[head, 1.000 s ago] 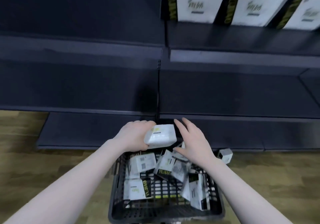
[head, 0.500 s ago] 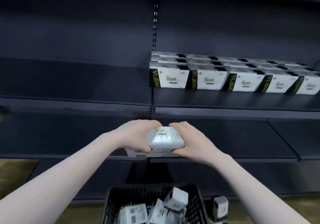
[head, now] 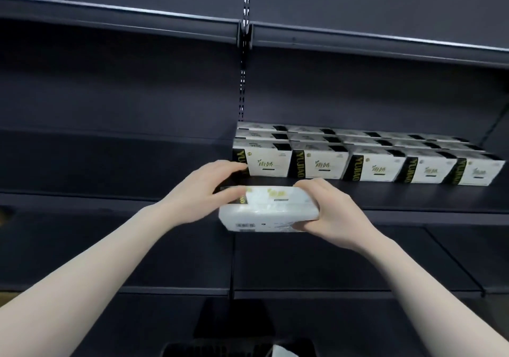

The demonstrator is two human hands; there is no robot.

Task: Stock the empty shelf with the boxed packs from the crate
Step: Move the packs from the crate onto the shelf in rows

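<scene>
Evidently both hands were on one boxed pack (head: pixel 268 209), held in the air just in front of the shelf edge. The right hand (head: pixel 329 213) gripped its right end, fingers curled over the top and the thumb side wrapped under the lower corner. The left hand (head: pixel 202 188) met the left end with the thumb laid along the near face; its fingers reached past the far side, and whether they curled round the pack or rested against the shelved box behind could not be told for sure.

The pack's long axis ran left to right, parallel to the shelf front, its printed face turned up and toward the person. It sat level, neither end dipping much.

Beyond and slightly above it lay the middle shelf (head: pixel 413 196), where a row of identical white-and-black boxes (head: pixel 369 168) stood in ranks, filling the back of the right bay. The bare strip of shelf in front of that row lay directly ahead of the pack, so the gap seemed the likely landing spot. The left bay (head: pixel 110 169) was bare and lay nearer the left hand. The move would probably be a short push forward and up, keeping the long axis as it was.

At the bottom edge the dark crate (head: pixel 220 349) showed only its rim, well below the hands.
</scene>
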